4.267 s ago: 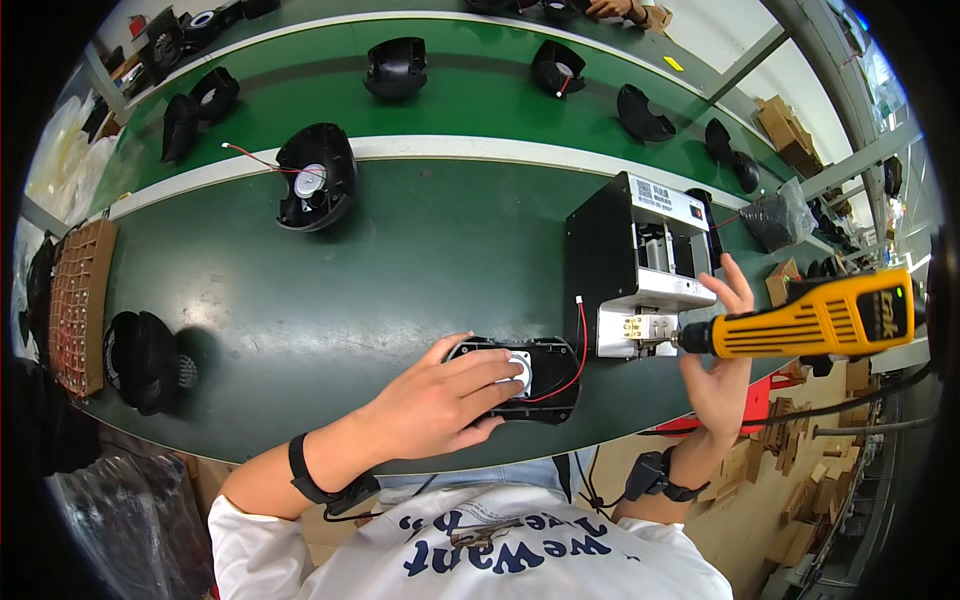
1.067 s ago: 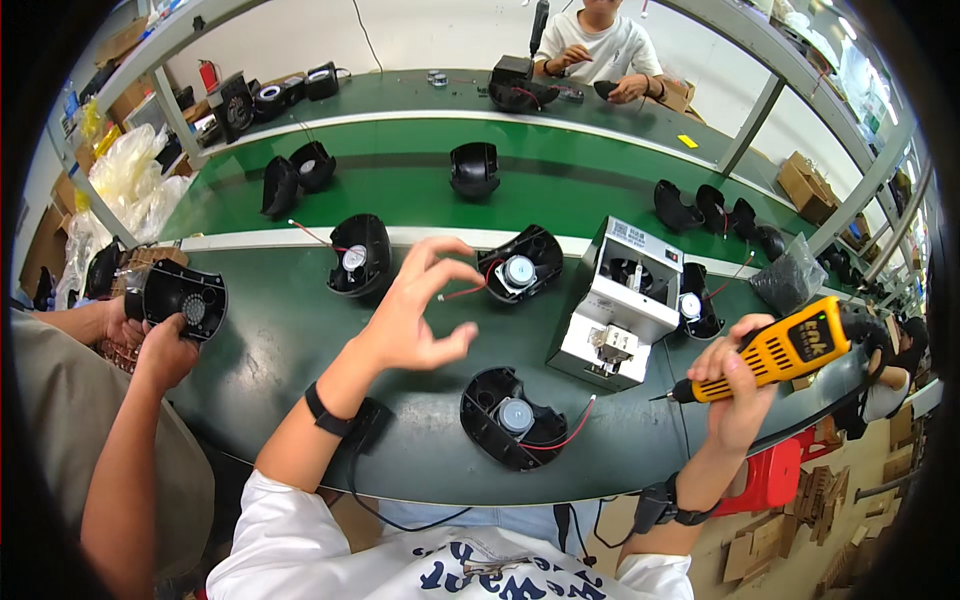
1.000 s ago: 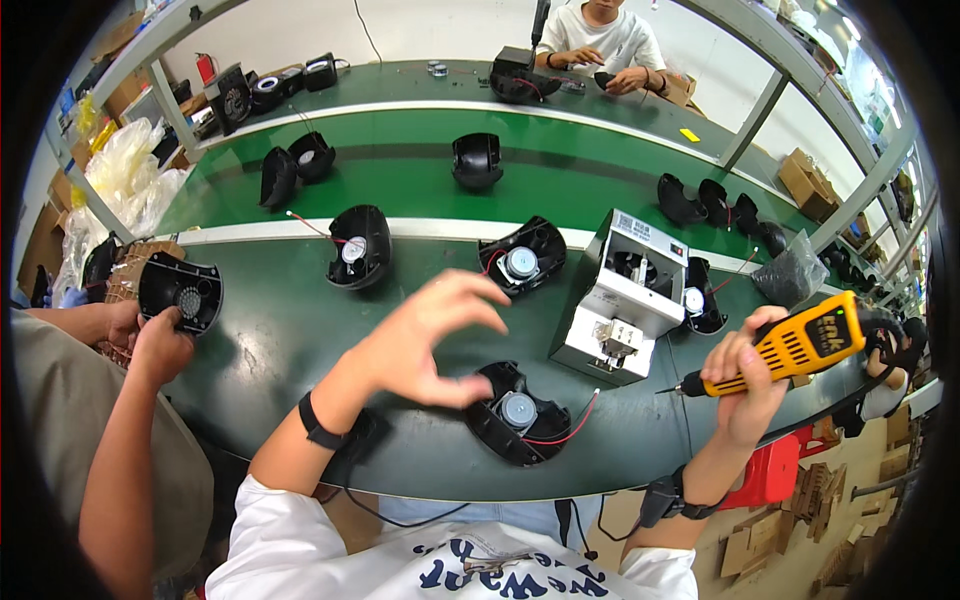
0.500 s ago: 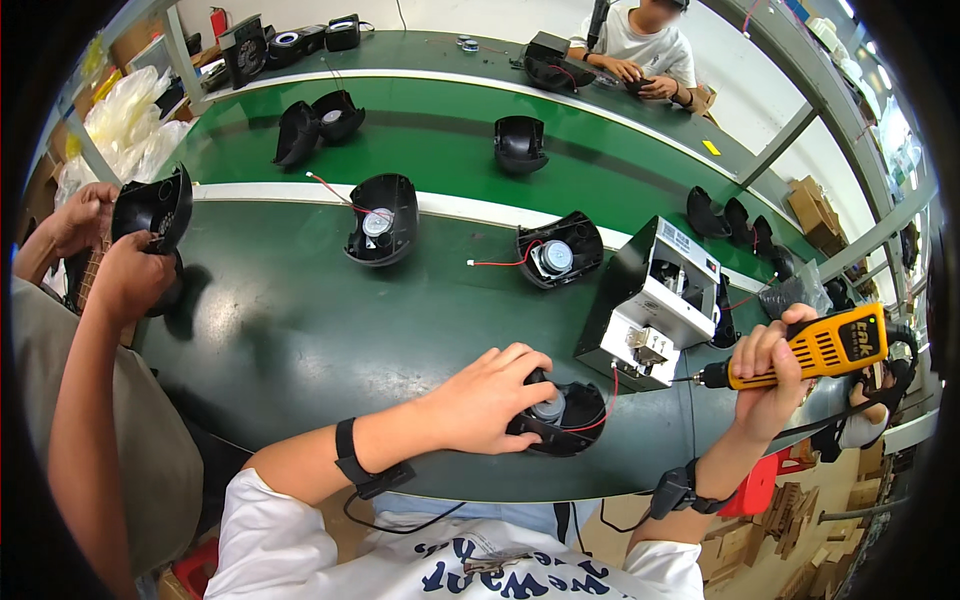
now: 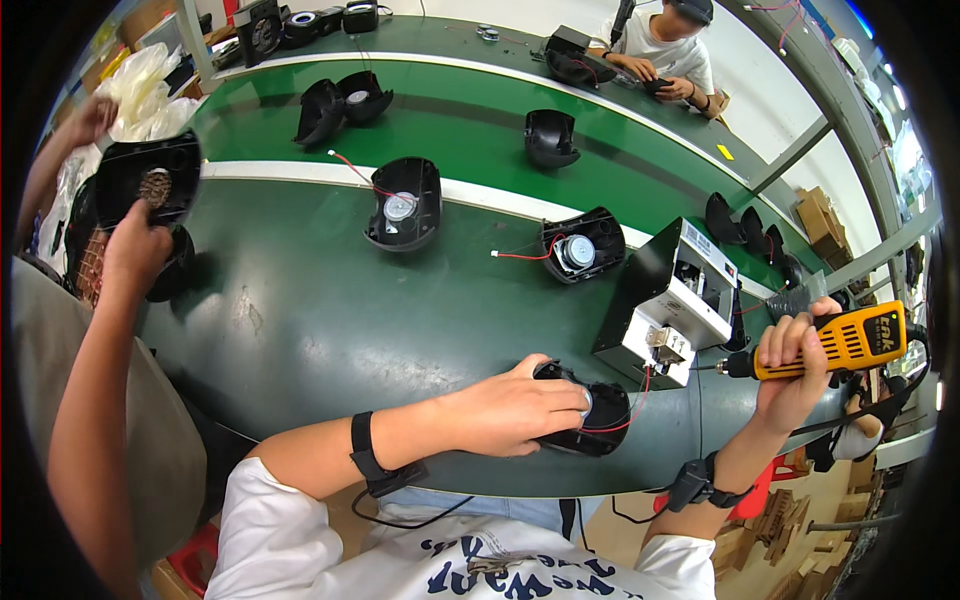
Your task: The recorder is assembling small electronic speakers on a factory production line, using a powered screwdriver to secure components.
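My left hand (image 5: 525, 405) lies over the near end of a black half-shell speaker housing (image 5: 608, 437) on the bench. Its thumb is on the far rim and its fingers reach inside over a round speaker, which they mostly hide. A red wire (image 5: 640, 400) runs out of this housing. In my right hand (image 5: 795, 358) is a yellow-and-black electric screwdriver (image 5: 850, 340), held level with fingers wrapped round its body. The screwdriver's bit points left at the front of a silver-and-black screw feeder (image 5: 668, 310); whether it touches a screw I cannot tell.
Two more housings with speakers, one left (image 5: 404, 205) and one right (image 5: 584, 246), stand beyond. Several empty shells (image 5: 551, 138) rest on the green belt (image 5: 450, 125). At left a co-worker's hand (image 5: 138, 250) holds a black shell (image 5: 160, 175). Another person (image 5: 665, 60) works across the belt.
My left hand has shifted on the housing, its fingers now laid across the speaker. My right hand keeps the screwdriver at the feeder. The co-worker's far hand has left their shell and risen toward the plastic bags.
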`<state>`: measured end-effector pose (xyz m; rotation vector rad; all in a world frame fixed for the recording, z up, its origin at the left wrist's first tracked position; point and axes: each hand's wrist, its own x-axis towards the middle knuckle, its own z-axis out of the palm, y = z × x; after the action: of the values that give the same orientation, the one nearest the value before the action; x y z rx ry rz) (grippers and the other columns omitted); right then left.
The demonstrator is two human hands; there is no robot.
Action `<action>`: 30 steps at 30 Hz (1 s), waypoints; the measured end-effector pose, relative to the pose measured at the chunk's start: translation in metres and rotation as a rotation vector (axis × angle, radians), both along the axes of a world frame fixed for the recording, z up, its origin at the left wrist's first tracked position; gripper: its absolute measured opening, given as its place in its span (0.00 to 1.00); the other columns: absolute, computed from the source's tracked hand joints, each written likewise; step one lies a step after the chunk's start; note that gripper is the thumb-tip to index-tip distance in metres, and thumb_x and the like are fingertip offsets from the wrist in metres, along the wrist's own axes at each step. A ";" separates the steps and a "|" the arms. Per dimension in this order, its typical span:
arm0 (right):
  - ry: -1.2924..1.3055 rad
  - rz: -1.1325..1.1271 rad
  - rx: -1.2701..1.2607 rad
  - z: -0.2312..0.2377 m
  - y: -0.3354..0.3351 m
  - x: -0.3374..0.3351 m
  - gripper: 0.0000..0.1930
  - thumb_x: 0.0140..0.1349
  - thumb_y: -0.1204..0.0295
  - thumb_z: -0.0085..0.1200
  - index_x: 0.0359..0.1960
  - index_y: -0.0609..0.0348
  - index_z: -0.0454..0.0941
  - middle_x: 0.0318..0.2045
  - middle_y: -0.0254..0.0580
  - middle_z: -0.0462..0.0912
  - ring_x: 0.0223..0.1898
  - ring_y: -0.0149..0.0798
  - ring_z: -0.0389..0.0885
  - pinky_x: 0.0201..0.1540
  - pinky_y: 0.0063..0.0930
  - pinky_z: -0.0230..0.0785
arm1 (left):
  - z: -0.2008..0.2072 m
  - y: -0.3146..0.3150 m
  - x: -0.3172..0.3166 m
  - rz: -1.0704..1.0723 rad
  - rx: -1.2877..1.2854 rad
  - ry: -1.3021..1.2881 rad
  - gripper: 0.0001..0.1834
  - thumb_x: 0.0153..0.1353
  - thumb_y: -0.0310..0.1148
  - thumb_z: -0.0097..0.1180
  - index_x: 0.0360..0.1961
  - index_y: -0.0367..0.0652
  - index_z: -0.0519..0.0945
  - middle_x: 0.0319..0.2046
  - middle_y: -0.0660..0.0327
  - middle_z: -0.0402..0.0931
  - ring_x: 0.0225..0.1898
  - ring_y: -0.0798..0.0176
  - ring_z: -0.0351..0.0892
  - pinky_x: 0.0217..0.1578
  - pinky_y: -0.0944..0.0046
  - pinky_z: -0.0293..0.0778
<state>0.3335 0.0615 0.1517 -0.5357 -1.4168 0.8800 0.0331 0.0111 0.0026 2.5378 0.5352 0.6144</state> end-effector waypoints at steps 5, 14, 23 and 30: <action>0.028 0.012 0.029 0.007 0.000 -0.007 0.13 0.73 0.73 0.50 0.55 0.63 0.66 0.22 0.34 0.65 0.22 0.29 0.64 0.26 0.26 0.64 | -0.005 -0.003 -0.002 0.076 -0.010 -0.002 0.35 0.49 0.31 0.75 0.60 0.44 0.76 0.65 0.58 0.72 0.67 0.59 0.71 0.62 0.42 0.61; -0.112 0.045 0.060 0.008 0.007 -0.016 0.13 0.74 0.71 0.48 0.56 0.63 0.70 0.30 0.37 0.73 0.33 0.35 0.74 0.52 0.46 0.76 | -0.002 -0.003 0.006 0.158 0.031 -0.118 0.31 0.47 0.38 0.77 0.55 0.46 0.81 0.56 0.60 0.79 0.62 0.56 0.77 0.62 0.44 0.63; -0.099 0.069 0.046 -0.014 0.011 0.010 0.15 0.75 0.69 0.41 0.53 0.66 0.73 0.24 0.35 0.66 0.23 0.30 0.64 0.31 0.30 0.64 | 0.001 -0.004 0.019 0.196 -0.005 -0.111 0.28 0.43 0.31 0.78 0.49 0.42 0.85 0.52 0.61 0.82 0.60 0.55 0.79 0.60 0.44 0.65; -0.124 0.019 -0.015 -0.028 0.011 -0.014 0.11 0.73 0.69 0.43 0.48 0.62 0.75 0.22 0.33 0.66 0.21 0.29 0.63 0.29 0.29 0.63 | -0.007 -0.010 0.017 0.185 0.029 -0.117 0.28 0.41 0.28 0.76 0.48 0.42 0.85 0.51 0.60 0.82 0.58 0.56 0.81 0.60 0.42 0.67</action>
<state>0.3196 0.0726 0.1238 -0.5974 -1.5308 0.8862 0.0502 0.0013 -0.0045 2.4778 0.7291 0.8377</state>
